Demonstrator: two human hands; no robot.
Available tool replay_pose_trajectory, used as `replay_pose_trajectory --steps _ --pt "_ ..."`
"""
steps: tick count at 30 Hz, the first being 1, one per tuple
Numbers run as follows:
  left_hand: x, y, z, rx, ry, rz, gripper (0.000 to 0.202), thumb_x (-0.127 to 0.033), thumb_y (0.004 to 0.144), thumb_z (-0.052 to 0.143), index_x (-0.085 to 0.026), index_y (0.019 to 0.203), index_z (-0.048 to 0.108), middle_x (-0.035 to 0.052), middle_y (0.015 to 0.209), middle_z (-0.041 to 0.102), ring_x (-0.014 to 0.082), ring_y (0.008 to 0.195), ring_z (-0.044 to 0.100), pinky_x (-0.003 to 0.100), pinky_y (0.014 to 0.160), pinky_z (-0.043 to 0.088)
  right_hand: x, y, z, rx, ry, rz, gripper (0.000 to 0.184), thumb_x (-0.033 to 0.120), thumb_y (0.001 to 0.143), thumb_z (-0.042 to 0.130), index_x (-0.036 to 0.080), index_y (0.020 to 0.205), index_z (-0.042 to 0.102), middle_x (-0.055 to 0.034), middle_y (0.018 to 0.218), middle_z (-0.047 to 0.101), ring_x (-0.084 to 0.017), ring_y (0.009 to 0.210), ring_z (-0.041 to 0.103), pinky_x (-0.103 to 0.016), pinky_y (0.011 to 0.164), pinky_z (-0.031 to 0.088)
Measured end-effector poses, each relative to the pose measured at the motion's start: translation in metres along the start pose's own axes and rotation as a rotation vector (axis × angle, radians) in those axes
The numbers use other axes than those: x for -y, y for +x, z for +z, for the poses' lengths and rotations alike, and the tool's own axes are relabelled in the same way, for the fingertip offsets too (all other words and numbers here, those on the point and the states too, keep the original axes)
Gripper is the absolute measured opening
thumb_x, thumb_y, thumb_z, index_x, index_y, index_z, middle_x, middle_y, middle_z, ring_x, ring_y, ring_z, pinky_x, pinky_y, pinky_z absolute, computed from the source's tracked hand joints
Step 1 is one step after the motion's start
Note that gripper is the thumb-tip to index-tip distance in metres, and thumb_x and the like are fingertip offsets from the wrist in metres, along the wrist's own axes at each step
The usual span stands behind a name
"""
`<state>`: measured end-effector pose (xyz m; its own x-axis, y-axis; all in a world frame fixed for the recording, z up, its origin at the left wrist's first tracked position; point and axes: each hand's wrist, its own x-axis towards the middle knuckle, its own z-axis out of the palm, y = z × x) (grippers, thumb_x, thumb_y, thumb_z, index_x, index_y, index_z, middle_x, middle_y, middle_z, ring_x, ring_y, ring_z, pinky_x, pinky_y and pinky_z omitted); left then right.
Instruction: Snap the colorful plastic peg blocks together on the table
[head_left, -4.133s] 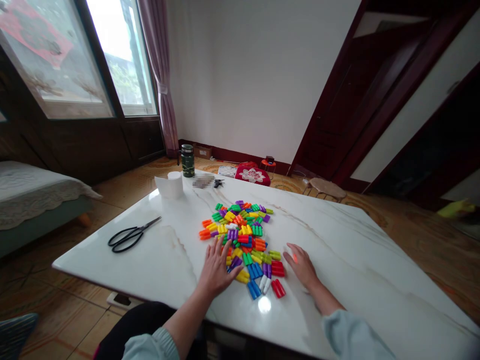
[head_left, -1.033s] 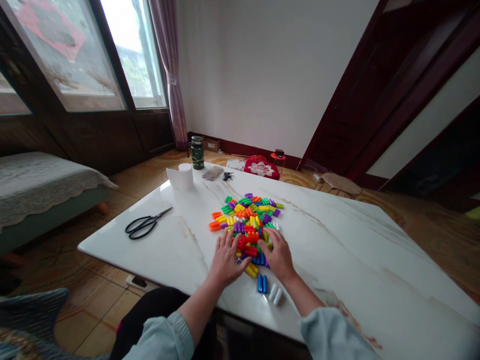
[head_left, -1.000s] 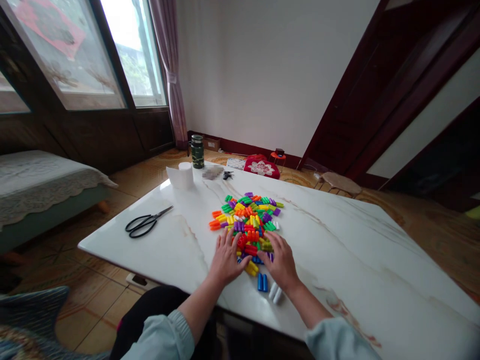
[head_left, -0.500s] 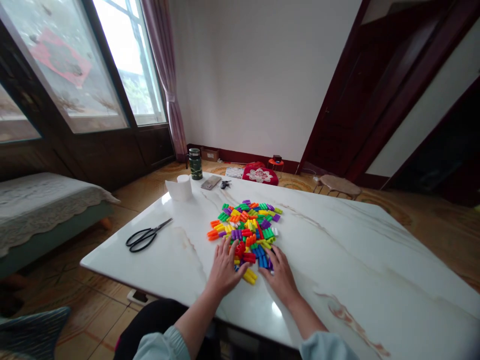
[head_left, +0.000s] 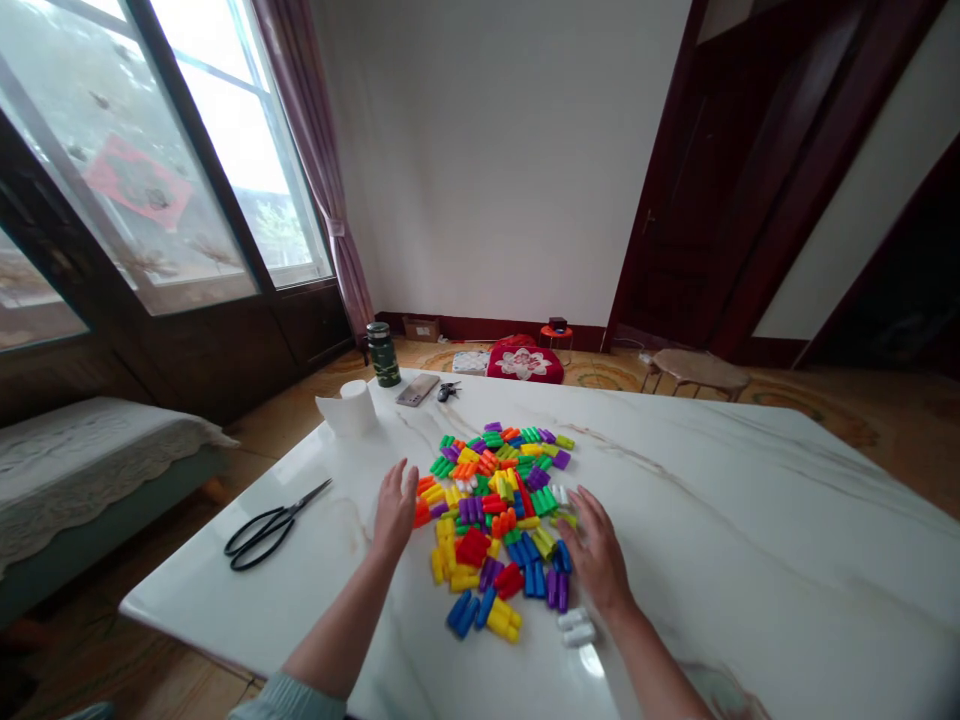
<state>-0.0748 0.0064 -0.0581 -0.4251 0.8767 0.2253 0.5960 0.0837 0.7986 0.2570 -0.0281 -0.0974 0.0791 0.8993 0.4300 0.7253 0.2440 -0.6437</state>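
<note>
Many colourful plastic building blocks [head_left: 495,504] lie in a loose spread on the white marble-patterned table [head_left: 720,560]. My left hand [head_left: 396,508] is at the left edge of the spread, fingers stretched out beside some orange blocks [head_left: 421,512]. On the opposite side, my right hand [head_left: 598,552] has its fingers apart near a yellow-green block [head_left: 564,519]; whether it touches the block I cannot tell. Neither hand holds anything. Closer to me lie blue blocks [head_left: 463,612], a yellow block [head_left: 504,621] and white blocks [head_left: 576,627].
Black-handled scissors [head_left: 271,527] lie on the left. Toward the far left corner stand a white paper roll [head_left: 352,408] and a camouflage flask [head_left: 383,355], with a phone [head_left: 418,390] and keys [head_left: 448,391] beside them. A stool [head_left: 694,372] stands beyond the table.
My hands have moved apart from the near end of the pile to its left and right sides. Blocks at the near end are now uncovered and more spread out. The view has shifted.
</note>
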Motion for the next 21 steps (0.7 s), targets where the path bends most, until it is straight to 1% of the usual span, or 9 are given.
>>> replay_pose_trajectory --steps 1,3,6,8,11,13,15,18,21 --pt "0.004 0.012 0.002 0.046 0.042 -0.015 0.054 -0.047 0.096 0.033 -0.014 0.136 0.050 0.0159 0.143 0.051 0.0268 0.137 0.043 0.046 0.116 0.031 -0.006 0.008 0.002 0.006 -0.062 0.040 0.065 0.062 0.093 0.034 0.016 0.135 0.053 -0.0149 0.145 0.047 -0.028 0.136 0.042 -0.048 0.114 0.033" --pt "0.013 0.026 0.009 0.125 0.123 -0.009 0.055 -0.047 0.097 0.032 -0.016 0.139 0.048 0.0150 0.144 0.051 0.0287 0.139 0.040 0.051 0.117 0.026 -0.014 0.020 0.009 0.048 -0.218 0.118 0.070 0.063 0.094 0.028 0.014 0.139 0.049 -0.0164 0.147 0.045 -0.030 0.139 0.037 -0.052 0.115 0.029" --pt "0.022 0.031 0.018 0.174 0.200 0.037 0.056 -0.050 0.095 0.038 -0.019 0.141 0.047 0.0117 0.148 0.048 0.0298 0.145 0.030 0.055 0.119 0.014 -0.017 0.036 0.019 0.138 -0.425 0.205 0.073 0.063 0.094 0.027 0.015 0.148 0.038 -0.0142 0.155 0.035 -0.030 0.146 0.025 -0.055 0.117 0.020" --pt "0.023 0.030 0.022 0.173 0.223 0.059 0.058 -0.053 0.094 0.038 -0.021 0.142 0.046 0.0099 0.149 0.046 0.0281 0.146 0.028 0.053 0.120 0.011 -0.013 0.052 0.026 0.171 -0.483 0.280 0.075 0.063 0.094 0.026 0.015 0.152 0.030 -0.0131 0.158 0.030 -0.029 0.148 0.019 -0.055 0.118 0.016" --pt "0.019 0.032 0.023 0.184 0.199 0.077 0.062 -0.055 0.094 0.035 -0.020 0.145 0.043 0.0105 0.150 0.046 0.0264 0.145 0.031 0.051 0.121 0.015 -0.007 0.085 0.034 0.179 -0.445 0.371 0.076 0.062 0.095 0.022 0.015 0.154 0.022 -0.0142 0.159 0.025 -0.027 0.148 0.020 -0.051 0.118 0.016" --pt "0.015 0.034 0.022 0.217 0.152 0.089 0.063 -0.056 0.094 0.034 -0.020 0.146 0.042 0.0105 0.150 0.045 0.0258 0.144 0.033 0.050 0.121 0.017 -0.005 0.103 0.041 0.188 -0.389 0.359 0.074 0.062 0.095 0.019 0.017 0.154 0.025 -0.0136 0.159 0.026 -0.028 0.147 0.022 -0.052 0.118 0.016" --pt "0.011 0.036 0.022 0.266 0.115 0.102 0.063 -0.058 0.095 0.033 -0.022 0.146 0.041 0.0088 0.151 0.045 0.0255 0.145 0.031 0.050 0.121 0.015 -0.002 0.112 0.049 0.204 -0.327 0.299 0.074 0.064 0.095 0.017 0.020 0.151 0.033 -0.0130 0.159 0.028 -0.028 0.146 0.023 -0.053 0.117 0.016" --pt "0.010 0.036 0.020 0.332 0.100 0.117 0.062 -0.060 0.094 0.034 -0.025 0.144 0.045 0.0066 0.151 0.045 0.0260 0.147 0.027 0.052 0.121 0.012 0.011 0.108 0.066 0.217 -0.238 0.193 0.076 0.067 0.094 0.015 0.020 0.148 0.039 -0.0151 0.159 0.026 -0.029 0.147 0.023 -0.054 0.116 0.017" --pt "0.013 0.038 0.015 0.365 0.098 0.136 0.063 -0.062 0.093 0.036 -0.025 0.143 0.046 0.0073 0.150 0.046 0.0266 0.146 0.028 0.050 0.121 0.015 0.036 0.097 0.087 0.216 -0.208 0.158 0.079 0.069 0.093 0.017 0.017 0.148 0.039 -0.0176 0.159 0.024 -0.031 0.147 0.021 -0.056 0.116 0.016"
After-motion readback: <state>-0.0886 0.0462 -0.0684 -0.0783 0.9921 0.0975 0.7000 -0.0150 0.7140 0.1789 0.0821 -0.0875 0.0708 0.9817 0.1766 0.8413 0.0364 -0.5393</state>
